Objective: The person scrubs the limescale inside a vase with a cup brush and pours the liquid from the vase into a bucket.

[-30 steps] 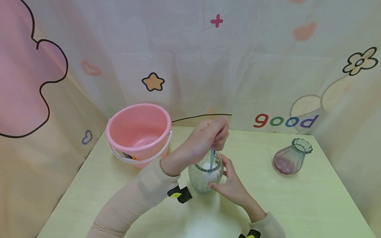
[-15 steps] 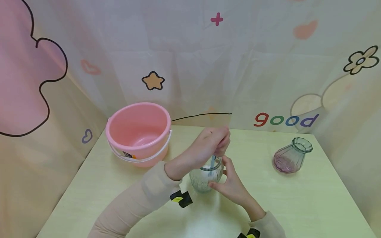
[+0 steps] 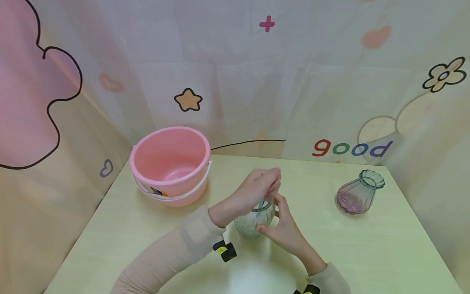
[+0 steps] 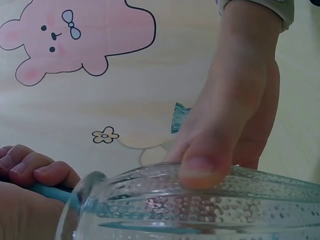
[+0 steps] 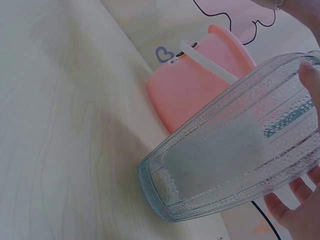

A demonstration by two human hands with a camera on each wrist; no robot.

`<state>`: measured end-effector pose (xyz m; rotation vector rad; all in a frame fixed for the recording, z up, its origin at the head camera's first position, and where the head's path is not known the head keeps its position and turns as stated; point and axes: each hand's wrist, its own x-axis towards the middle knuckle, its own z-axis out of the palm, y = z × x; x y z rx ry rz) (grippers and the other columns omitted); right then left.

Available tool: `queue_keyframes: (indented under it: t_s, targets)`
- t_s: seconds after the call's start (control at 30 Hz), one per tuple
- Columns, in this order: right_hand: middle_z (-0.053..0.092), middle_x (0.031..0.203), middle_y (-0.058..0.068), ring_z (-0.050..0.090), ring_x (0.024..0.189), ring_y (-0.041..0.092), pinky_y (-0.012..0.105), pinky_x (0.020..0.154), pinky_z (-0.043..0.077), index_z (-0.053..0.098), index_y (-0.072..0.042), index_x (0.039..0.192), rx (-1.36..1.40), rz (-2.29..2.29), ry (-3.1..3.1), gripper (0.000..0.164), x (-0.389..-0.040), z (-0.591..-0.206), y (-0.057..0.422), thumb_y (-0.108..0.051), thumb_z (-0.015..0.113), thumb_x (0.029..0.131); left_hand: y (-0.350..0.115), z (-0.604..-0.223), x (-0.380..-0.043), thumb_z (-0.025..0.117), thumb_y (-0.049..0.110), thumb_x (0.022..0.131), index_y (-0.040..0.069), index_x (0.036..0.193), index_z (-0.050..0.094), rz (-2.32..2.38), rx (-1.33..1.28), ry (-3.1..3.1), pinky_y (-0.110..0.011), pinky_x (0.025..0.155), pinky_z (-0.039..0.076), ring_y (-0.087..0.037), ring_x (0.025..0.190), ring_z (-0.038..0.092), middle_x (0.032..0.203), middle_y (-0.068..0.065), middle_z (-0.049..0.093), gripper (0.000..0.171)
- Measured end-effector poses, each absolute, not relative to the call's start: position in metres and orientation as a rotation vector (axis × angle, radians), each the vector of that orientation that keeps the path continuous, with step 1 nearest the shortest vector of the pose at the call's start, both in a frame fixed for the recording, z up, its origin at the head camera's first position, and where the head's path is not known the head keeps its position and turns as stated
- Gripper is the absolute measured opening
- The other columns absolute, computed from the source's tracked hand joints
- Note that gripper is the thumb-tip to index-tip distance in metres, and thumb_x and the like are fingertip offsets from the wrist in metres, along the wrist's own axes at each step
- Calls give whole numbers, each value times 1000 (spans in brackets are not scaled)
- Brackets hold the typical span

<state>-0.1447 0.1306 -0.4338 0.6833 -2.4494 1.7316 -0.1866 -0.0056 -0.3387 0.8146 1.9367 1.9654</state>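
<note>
A ribbed clear glass vase [image 3: 249, 224] stands upright on the table in the head view. The left hand [image 3: 258, 190], fingers curled, grips a blue handle [image 4: 52, 192] just above the vase's mouth. That handle runs down inside the glass to a pale, sponge-like block [image 5: 215, 157], seen through the wall in the right wrist view; it looks like a sponge bottle brush. Holding the vase from its right side, the right hand [image 3: 288, 232] has its thumb on the near wall and its fingers round the far side. The left forearm hides part of the vase.
A pink bucket [image 3: 183, 192] with a white handle stands left of the vase, near the back. Another glass vase [image 3: 358, 194], green at the neck and purplish below, is at the right. A printed curtain [image 3: 235, 81] hangs behind the table [image 3: 367, 253].
My left hand has moved down toward the vase's mouth, and less of the blue handle shows above the rim. The right hand and the vase stay nearly still.
</note>
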Motion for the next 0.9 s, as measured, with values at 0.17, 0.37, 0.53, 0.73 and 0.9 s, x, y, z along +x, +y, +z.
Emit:
queue_keyframes:
  t_s: [0.17, 0.37, 0.53, 0.73, 0.9]
  targets:
    - [31, 131, 15, 32, 118, 29, 58, 90, 33, 21, -6, 136, 679, 1733, -2450, 83, -144, -433, 130, -7, 73, 71, -7, -345, -188, 33, 30, 97, 0, 60, 31, 1974, 770, 1925, -29, 55, 30, -18, 52, 27, 54, -3, 27, 47]
    - [30, 133, 15, 32, 119, 29, 57, 91, 33, 20, -6, 136, 664, 1750, -2455, 84, -143, -432, 129, -8, 73, 71, -9, -348, -190, 33, 30, 97, -1, 61, 31, 1984, 760, 1894, -30, 55, 29, -18, 52, 27, 54, -2, 26, 47]
    - [28, 136, 16, 30, 122, 30, 60, 93, 31, 20, -7, 137, 658, 1764, -2456, 84, -143, -432, 129, -8, 73, 71, -8, -350, -190, 33, 31, 97, 1, 60, 31, 1983, 744, 1895, -30, 54, 28, -18, 52, 26, 54, -2, 25, 47]
    - [29, 135, 15, 30, 121, 30, 61, 91, 32, 21, -8, 136, 676, 1750, -2444, 84, -148, -442, 131, -9, 73, 71, -7, -348, -190, 33, 31, 96, 2, 59, 31, 1964, 746, 1906, -28, 52, 27, -19, 52, 26, 54, -2, 26, 46]
    - [28, 137, 8, 30, 122, 26, 59, 93, 32, 19, -20, 138, 678, 1739, -2453, 86, -157, -463, 137, -18, 74, 73, -8, -338, -188, 33, 30, 95, 3, 59, 32, 1947, 787, 1936, -28, 53, 32, -20, 52, 29, 53, -4, 28, 46]
